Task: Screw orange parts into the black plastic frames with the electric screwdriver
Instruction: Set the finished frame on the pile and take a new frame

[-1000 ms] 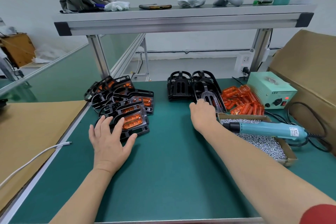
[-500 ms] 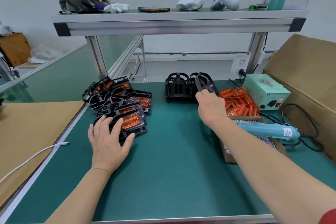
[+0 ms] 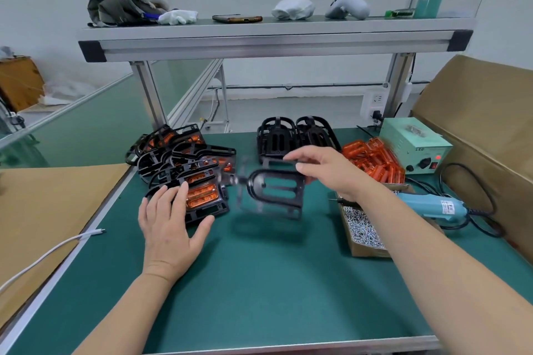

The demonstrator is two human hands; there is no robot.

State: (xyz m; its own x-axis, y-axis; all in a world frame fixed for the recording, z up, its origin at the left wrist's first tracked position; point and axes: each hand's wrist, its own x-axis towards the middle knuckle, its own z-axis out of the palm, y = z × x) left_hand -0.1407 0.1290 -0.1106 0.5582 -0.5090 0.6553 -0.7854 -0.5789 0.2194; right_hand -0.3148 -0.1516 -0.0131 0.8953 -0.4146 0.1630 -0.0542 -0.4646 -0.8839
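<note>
Black frame [image 3: 274, 192]: in the air just above the table [image 3: 259, 282], mid-bench, blurred by motion, with no orange piece visible in it. The right hand [image 3: 326, 170] pinches its right edge between thumb and fingers, so the flat face stays level, probably for laying it down in the bare working area in front. Left hand [image 3: 170, 228]: open, fingers straight and spread, fingertips resting on the nearest piece of the finished pile [image 3: 184, 164], where black frames already carry orange inserts; likely steadying the heap or keeping it out of the work area. Stack of empty frames [image 3: 294, 135]: upright at the back, just behind the held frame. Orange parts [image 3: 372, 161]: heaped to the right of that stack, near the right hand. Box of screws [image 3: 363, 228]: right of centre. The screwdriver [image 3: 432, 206] lies across its far corner, untouched, cable running to the green power supply [image 3: 415, 147]. Supplies sit right and done work left, which suits a right-hand tool. Judged step: fetching a fresh frame; insert and screws not yet fitted.
</note>
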